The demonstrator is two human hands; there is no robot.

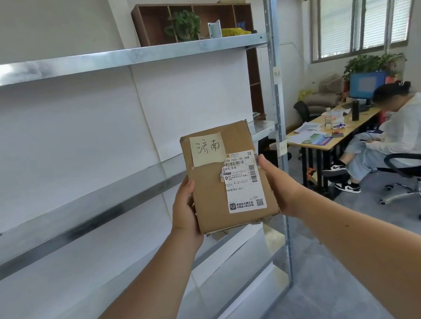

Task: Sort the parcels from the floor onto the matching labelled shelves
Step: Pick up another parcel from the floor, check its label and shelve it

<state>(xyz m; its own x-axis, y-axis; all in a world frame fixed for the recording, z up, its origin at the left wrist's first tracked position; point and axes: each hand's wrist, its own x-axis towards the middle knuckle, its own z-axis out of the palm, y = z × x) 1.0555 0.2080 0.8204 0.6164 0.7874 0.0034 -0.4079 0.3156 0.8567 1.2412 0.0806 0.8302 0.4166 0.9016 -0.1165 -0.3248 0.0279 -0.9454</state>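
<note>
1. Head view: I have the cardboard parcel [228, 178] up in front of me, gripped by both hands. My left hand [185, 210] clasps its lower left edge and my right hand [281, 187] clasps the right edge, thumb on the face. It is off the floor and not yet on any shelf.

2. I judge it is held upright and face-on so the markings can be read. A pale yellow sticky note [207, 148] with handwritten characters sits at the parcel's top left, and a white printed shipping label [244, 181] with barcodes covers the lower right of the face.

3. The parcel is a flat brown rectangle of matt, slightly crumpled card, its bottom corner torn and frayed.

4. Behind the parcel stands the metal shelving rack [105, 60], galvanised grey and shiny, with bare tiers above and below the parcel's level. Right of the parcel is the rack's perforated upright [280, 126], which carries two small paper tags [277, 75]. Their writing is too small for me to read, so I cannot yet match the note.

5. Beyond the upright, a seated person [399, 134] works at a wooden desk [331, 136].
</note>
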